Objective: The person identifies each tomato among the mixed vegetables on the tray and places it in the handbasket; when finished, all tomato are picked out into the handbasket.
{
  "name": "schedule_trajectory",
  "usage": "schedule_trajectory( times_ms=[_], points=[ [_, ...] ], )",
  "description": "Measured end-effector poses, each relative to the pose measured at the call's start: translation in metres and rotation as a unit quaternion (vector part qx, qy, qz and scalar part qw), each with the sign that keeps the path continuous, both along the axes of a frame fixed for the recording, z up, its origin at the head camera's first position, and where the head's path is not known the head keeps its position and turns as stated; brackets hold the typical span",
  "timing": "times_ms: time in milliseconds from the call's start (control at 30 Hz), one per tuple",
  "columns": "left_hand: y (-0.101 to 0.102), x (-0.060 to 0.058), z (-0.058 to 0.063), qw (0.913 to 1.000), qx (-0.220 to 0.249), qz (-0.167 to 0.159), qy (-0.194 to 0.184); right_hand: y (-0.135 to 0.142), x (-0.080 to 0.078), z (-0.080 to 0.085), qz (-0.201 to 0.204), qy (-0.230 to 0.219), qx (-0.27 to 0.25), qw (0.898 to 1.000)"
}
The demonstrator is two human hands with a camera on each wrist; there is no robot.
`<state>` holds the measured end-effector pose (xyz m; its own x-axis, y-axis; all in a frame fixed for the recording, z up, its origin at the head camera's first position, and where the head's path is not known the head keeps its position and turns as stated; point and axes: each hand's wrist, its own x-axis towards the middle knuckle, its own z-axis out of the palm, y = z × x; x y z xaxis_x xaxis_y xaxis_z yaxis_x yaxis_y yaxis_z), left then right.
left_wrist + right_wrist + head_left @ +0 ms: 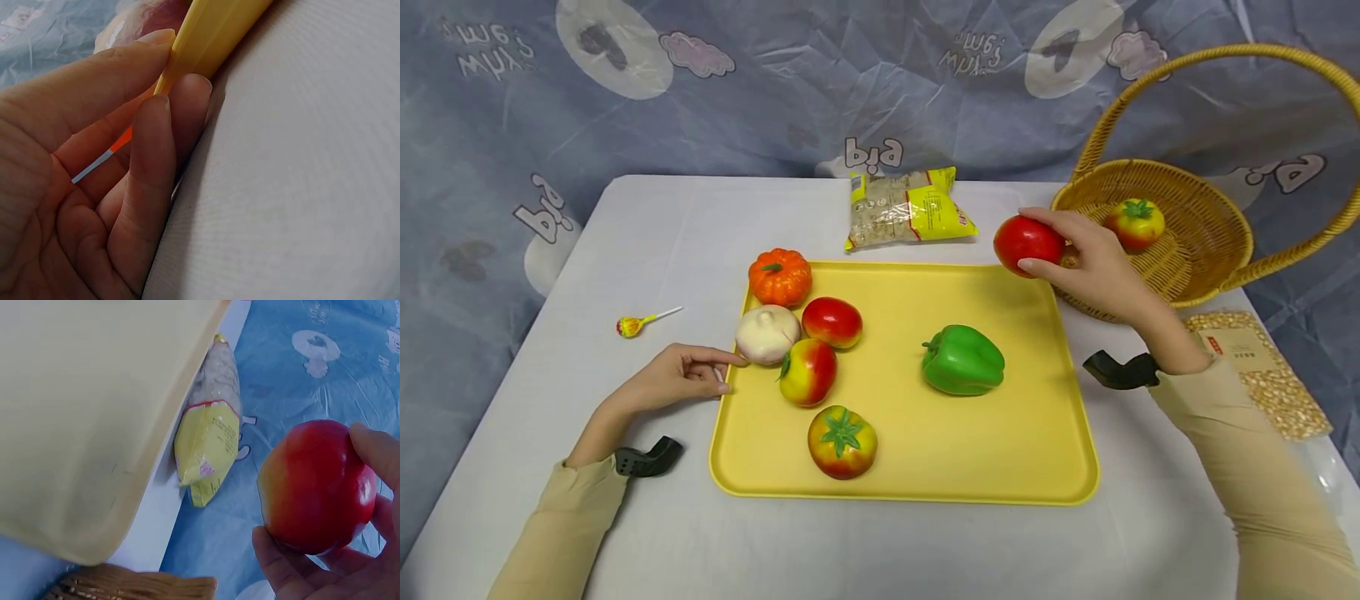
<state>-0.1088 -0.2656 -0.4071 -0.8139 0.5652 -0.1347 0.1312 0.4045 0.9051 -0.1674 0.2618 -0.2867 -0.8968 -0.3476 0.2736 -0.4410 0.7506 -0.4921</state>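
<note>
Over the tray's far right corner, my right hand (1093,258) holds a smooth red fruit (1028,245) between thumb and fingers. The right wrist view shows a yellow patch on the fruit's side. My left hand (673,377) pinches the left rim of the yellow tray (1015,467), thumb and fingertips at its edge. On the tray's left side are an orange pumpkin (780,277), a garlic bulb (767,335), a red oval fruit (832,322), a red-and-yellow fruit (808,372) and a tomato (842,442). A green bell pepper (964,360) lies right of centre.
A wicker basket (1217,250) with a tall handle stands at the right, holding another tomato (1136,224). Behind the tray lies a yellow-printed bag (910,208). A lollipop (632,326) is at the left, and a packet of grains (1270,375) lies in front of the basket.
</note>
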Motion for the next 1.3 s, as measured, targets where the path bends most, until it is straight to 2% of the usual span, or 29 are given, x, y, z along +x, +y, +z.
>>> schedule_trajectory(
  times_ms=[267,567,933,1300],
  points=[
    [0.001,0.001,0.001,1.0000,-0.005,0.004,-0.001,0.022,-0.002,0.000,-0.033,0.014,-0.014,0.999],
    [0.000,0.000,0.001,1.0000,0.005,-0.003,0.008,0.050,-0.008,-0.001,-0.088,-0.035,-0.055,0.994],
    [0.001,0.000,0.000,1.0000,0.003,0.001,0.008,0.076,-0.024,-0.014,-0.151,-0.070,-0.013,0.986],
    [0.000,0.000,0.000,0.9999,0.009,-0.002,0.011,0.101,-0.048,-0.029,-0.146,-0.121,0.017,0.982]
  ],
)
